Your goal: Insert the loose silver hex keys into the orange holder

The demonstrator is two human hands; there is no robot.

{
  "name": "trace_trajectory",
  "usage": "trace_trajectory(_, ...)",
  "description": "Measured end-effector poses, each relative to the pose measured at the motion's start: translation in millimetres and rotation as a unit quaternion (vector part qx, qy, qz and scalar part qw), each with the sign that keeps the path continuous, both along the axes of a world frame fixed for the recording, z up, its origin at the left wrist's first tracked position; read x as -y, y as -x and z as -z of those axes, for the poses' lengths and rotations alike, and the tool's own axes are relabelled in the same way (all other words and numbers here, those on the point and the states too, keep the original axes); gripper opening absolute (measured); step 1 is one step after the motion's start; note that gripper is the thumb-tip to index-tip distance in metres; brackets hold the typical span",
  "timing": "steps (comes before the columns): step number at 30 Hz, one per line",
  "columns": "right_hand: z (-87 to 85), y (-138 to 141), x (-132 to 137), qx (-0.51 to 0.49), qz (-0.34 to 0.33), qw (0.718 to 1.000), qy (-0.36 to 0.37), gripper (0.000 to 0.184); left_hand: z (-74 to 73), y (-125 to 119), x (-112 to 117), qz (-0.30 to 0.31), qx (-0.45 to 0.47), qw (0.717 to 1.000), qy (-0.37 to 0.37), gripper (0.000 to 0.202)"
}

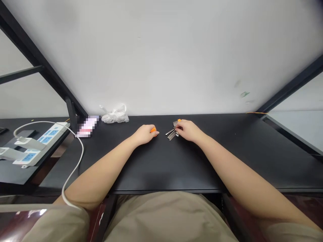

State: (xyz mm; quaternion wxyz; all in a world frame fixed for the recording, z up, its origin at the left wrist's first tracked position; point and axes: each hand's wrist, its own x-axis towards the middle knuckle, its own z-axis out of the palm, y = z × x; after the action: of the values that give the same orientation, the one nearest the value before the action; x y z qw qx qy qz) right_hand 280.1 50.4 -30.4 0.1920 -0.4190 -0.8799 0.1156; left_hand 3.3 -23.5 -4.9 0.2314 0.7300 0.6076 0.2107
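Where the left hand [144, 134] curls, something orange [153, 129] peeks.

- Left hand [143, 134] hides most of an orange object [153, 129]; its full shape cannot be told.
- Right hand [188, 130] partly covers metal rods [172, 135], too small to count, and a second orange piece [179, 120] on its far side.
- Far left, a pixelated patch [87, 127] is unreadable.
- Contents of the plastic bag [116, 114] are unclear.
- The left edge cuts off a white plug [11, 154].
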Motion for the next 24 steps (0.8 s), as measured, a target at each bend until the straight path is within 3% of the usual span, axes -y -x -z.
trace_trajectory(4,-11.2,-9,1,-0.001,-0.015,1.0,0.018,0.018,0.3,0,0,0.001,-0.009,1.0,-0.001,0.028)
trace_trajectory(9,-21.8,-12,6,0.016,-0.091,0.993,0.074,0.033,-2.0,1,0,0.004,0.01,1.0,0.001,0.025)
trace_trajectory(16,-29.0,-2,19,0.036,-0.115,0.989,0.08,0.021,-8.2,3,-1,-0.013,0.084,0.996,0.017,0.029)
trace_trajectory(21,-36.1,14,39,-0.086,-0.113,0.988,0.059,0.015,-13.8,-1,3,0.027,0.197,0.976,0.085,0.039)
trace_trajectory(24,-37.2,27,53,-0.17,-0.116,0.97,0.127,0.017,-15.1,-7,7,0.063,0.25,0.96,0.106,0.041)
